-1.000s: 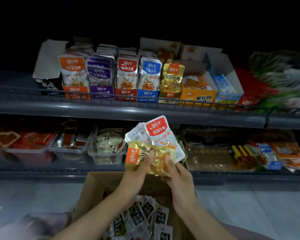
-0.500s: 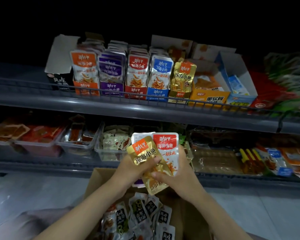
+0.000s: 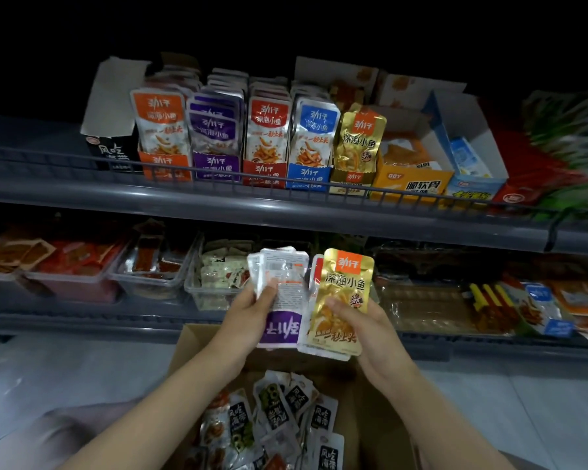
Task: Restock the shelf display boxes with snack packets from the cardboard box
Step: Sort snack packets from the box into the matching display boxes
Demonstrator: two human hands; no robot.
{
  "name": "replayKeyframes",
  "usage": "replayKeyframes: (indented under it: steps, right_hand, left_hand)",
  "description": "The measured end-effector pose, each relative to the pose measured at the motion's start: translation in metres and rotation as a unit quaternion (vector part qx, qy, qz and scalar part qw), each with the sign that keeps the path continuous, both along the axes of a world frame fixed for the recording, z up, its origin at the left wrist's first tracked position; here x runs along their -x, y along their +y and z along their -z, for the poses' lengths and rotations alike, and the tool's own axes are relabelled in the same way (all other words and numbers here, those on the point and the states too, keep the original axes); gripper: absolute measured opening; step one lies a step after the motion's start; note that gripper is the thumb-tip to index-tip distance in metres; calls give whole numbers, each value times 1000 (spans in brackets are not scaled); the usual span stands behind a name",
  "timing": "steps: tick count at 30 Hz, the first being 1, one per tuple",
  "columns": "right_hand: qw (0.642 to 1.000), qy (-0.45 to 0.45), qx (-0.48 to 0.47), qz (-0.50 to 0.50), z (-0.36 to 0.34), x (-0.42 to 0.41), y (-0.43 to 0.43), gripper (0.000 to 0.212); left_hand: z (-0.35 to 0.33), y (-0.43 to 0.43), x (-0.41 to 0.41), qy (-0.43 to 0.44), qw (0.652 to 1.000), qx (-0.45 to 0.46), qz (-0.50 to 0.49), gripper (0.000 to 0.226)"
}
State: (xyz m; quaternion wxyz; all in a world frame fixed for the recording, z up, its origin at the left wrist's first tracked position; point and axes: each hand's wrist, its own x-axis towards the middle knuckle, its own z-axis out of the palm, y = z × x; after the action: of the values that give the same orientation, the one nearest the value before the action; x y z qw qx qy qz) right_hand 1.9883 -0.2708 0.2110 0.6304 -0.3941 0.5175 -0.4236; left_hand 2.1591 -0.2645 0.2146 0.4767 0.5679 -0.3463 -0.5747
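Nearest, the open brown cardboard box (image 3: 197,346) held a loose heap of glossy packets with black labels (image 3: 275,410) reading 风吃海带, lying at every angle.

Above it, the left hand (image 3: 252,310) gripped a fanned stack of silvery foil packets (image 3: 282,269), their printed backs outward and long axes upright. The front one was upside down, its purple band (image 3: 280,329) with the 劲仔 logo at the bottom. Just beside it, the right hand (image 3: 360,320) pinched a gold foil packet (image 3: 345,290) under the thumb, standing upright and reading 劲仔 and 深海小鱼, with more packets behind it.

Beyond, the lower shelf (image 3: 82,322) carried clear plastic tubs (image 3: 150,283) of snacks.

Farthest, on the grey upper shelf (image 3: 218,212) behind a wire rail, the display boxes (image 3: 264,174) stood in a row: orange, purple, red, blue and gold, all marked 劲仔, their packets upright. A yellow box (image 3: 411,184) beside them read 脆软骨.
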Motion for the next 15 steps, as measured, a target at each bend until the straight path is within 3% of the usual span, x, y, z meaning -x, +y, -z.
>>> replayKeyframes:
  steps: [4,7,12,15]
  right_hand:
    - [992,-95,-80,12,3,-2,0,31]
    - [982,-145,-122,22,8,-10,5,42]
    - [969,-197,-144,30,14,-13,4,42]
    - [982,-138,-125,45,10,-6,-4,39]
  left_hand:
    - [12,-9,-6,85,986,-38,-136,28]
    - [17,-11,-4,135,971,-15,-196,34]
    - [16,-2,12,117,985,11,-124,39]
    - [7,2,15,187,981,-31,-34,41]
